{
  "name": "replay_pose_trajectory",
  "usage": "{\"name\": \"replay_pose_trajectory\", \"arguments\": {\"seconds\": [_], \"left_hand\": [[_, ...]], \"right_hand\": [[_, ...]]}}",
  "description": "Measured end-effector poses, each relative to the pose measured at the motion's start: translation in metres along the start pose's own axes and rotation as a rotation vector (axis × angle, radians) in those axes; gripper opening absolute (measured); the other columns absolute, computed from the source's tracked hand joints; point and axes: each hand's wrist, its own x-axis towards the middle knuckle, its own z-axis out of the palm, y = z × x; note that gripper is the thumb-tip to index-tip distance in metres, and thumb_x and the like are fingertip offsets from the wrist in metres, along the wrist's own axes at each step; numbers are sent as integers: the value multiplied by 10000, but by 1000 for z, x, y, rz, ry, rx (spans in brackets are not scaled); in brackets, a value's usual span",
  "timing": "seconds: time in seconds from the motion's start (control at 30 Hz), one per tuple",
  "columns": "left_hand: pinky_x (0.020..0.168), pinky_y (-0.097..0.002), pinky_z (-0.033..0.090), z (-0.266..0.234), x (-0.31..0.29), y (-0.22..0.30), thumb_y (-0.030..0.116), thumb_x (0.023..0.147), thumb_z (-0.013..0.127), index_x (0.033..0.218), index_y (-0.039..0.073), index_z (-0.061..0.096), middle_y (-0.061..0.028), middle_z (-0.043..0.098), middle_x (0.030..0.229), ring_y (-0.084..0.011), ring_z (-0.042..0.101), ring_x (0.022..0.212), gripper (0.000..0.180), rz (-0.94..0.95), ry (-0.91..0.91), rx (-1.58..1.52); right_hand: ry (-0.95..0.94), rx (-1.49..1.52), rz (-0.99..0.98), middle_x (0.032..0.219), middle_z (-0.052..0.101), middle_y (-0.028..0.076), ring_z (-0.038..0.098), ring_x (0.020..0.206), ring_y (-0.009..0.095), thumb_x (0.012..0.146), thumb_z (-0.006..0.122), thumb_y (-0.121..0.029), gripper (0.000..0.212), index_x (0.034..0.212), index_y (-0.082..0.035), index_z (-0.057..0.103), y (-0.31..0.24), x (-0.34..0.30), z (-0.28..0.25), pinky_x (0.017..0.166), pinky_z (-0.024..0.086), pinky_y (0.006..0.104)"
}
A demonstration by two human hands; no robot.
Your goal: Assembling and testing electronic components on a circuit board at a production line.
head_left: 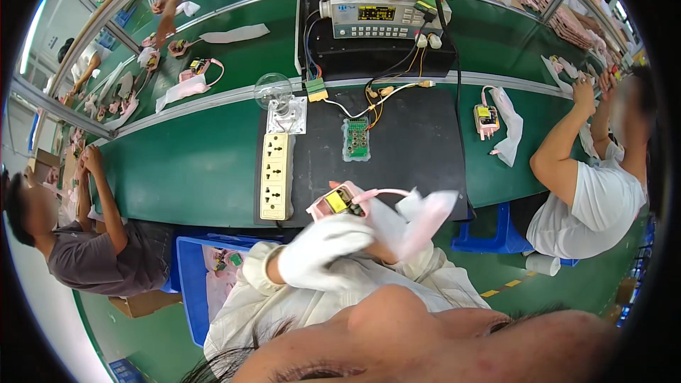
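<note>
A pink charger (pixel 339 201) with its casing off on one side shows a yellow transformer and circuit parts. My right hand (pixel 383 251), bare and mostly hidden, holds it from beneath; a fingertip shows at its far edge. A pink cable (pixel 386 192) runs from the charger to a white wrapping sleeve (pixel 425 223) draped on the right. In a white glove, my left hand (pixel 323 252) is just in front of the charger, its fingers stretched out and slightly blurred. Whether it touches the charger is hard to see.
Before me on a black mat (pixel 418 142) lie a power strip (pixel 277 177), a bulb (pixel 273 91) and a green circuit board (pixel 357 140). Beyond stands a test instrument (pixel 376 20). Another charger (pixel 486 120) is at right, a blue bin (pixel 193 284) at lower left. Co-workers sit both sides.
</note>
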Motion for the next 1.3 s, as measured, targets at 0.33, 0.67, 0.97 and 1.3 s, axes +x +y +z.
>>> {"name": "replay_pose_trajectory", "arguments": {"seconds": [0.33,0.67,0.97,1.3], "left_hand": [[623,-238,461,-20,-38,-26,177,895,663,1216,-27,554,-78,657,897,-168,627,734,396,-925,241,-533],[502,-190,449,-60,-54,-46,111,849,718,1153,12,628,-73,709,918,-79,609,625,332,-1095,-131,-972],[635,-214,521,-103,-71,-62,152,851,729,1125,13,631,-80,690,979,-116,647,760,323,-874,509,-592],[695,-318,570,-154,-68,-124,36,878,671,1196,-19,558,-142,674,1033,-208,678,805,342,-828,611,-651]], "right_hand": [[15,-135,-330,1179,571,65,628,988,165,883,667,-81,492,1303,31,439,25,3,-6,888,482,295],[-310,-569,-252,1051,617,64,597,918,140,872,716,-241,459,1201,12,521,-12,11,-14,795,473,302],[91,-150,105,720,502,1,427,561,75,981,535,-331,322,1054,-18,548,-3,-6,-45,510,334,236],[-233,406,164,738,523,10,444,559,90,1005,473,-296,294,1027,-17,563,-50,46,-33,526,346,244]]}}
